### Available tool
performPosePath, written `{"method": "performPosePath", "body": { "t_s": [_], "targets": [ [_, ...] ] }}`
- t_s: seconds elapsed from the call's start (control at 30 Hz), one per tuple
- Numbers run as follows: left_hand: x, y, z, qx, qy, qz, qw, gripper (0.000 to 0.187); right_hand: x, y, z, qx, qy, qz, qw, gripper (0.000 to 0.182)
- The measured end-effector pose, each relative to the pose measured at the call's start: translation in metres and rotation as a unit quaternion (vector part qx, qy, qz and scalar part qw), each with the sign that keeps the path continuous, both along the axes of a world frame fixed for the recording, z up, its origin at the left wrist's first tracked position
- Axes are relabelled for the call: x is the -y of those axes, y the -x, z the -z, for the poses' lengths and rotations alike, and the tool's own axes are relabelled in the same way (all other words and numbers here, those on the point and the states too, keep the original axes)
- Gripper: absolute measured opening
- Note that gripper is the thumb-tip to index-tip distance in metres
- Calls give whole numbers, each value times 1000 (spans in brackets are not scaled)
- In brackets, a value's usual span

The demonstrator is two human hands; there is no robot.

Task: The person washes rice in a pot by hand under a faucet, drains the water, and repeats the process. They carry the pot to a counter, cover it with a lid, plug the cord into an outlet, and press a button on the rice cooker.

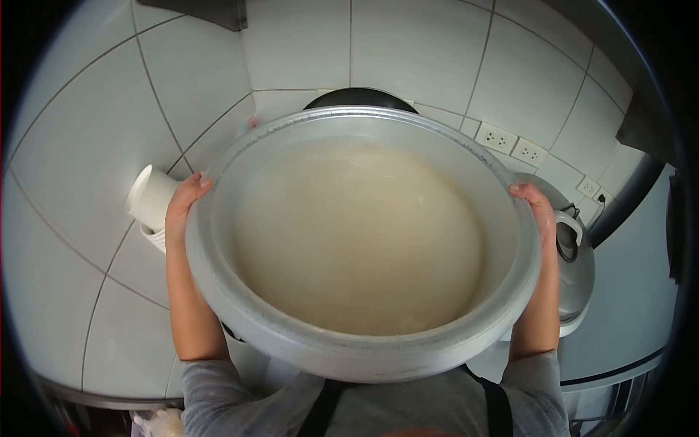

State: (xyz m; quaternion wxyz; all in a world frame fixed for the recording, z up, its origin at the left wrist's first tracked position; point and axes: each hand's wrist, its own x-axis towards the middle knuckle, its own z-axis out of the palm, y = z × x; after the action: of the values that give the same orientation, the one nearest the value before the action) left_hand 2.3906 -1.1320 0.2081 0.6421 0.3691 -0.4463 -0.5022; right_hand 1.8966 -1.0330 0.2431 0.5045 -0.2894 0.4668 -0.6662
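A large, wide-rimmed metal pot point(364, 357) fills the middle of the head view, held up close to my chest. Cloudy, pale beige liquid point(357, 240) covers its bottom; whatever lies beneath the surface cannot be made out. My left hand point(187, 198) grips the rim on the left side, thumb over the top edge. On the opposite side my right hand point(536, 206) holds the rim in the same way. The fingers under the rim are mostly hidden. The pot tips slightly toward me.
White cups point(149, 200) are at the left by the tiled wall. Behind the pot shows a dark round edge point(360, 97). A grey lidded appliance point(579, 269) with a white handle stands at the right, below wall sockets point(512, 144). A dark pipe-like bar point(628, 200) runs at far right.
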Motion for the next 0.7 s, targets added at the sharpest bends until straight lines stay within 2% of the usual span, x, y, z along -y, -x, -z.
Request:
{"method": "performPosePath", "body": {
  "t_s": [0.03, 0.13, 0.17, 0.27, 0.47, 0.57, 0.67, 0.7],
  "targets": [
    [-2, 4, -1, 3, -17, -7, 1000, 44, 3, -1, 5, -1, 2, -1, 1000, 21],
    [20, -16, 23, 71, 24, 107, 991, 47, 10, -24, 18, 20, 3, 22, 1000, 24],
    [25, -19, 32, 64, 23, 110, 992, 46, 11, -31, 22, 31, -2, 34, 999, 25],
    [29, -12, 45, 55, 8, 114, 992, 44, 25, -14, 55, 8, -45, 6, 999, 82],
    [34, -12, 67, 96, -33, 89, 991, 38, 28, -6, 89, -32, -107, 6, 994, 71],
    [23, -1, 58, 116, -48, 70, 990, 38, 26, -6, 95, 74, -88, 15, 993, 40],
    [7, 4, 55, 116, -62, 52, 990, 37, 22, -35, 80, 18, 17, 80, 996, 52],
    [5, 4, 55, 117, -66, 57, 989, 37, 21, -40, 77, 22, 19, 81, 996, 54]
  ]
}}
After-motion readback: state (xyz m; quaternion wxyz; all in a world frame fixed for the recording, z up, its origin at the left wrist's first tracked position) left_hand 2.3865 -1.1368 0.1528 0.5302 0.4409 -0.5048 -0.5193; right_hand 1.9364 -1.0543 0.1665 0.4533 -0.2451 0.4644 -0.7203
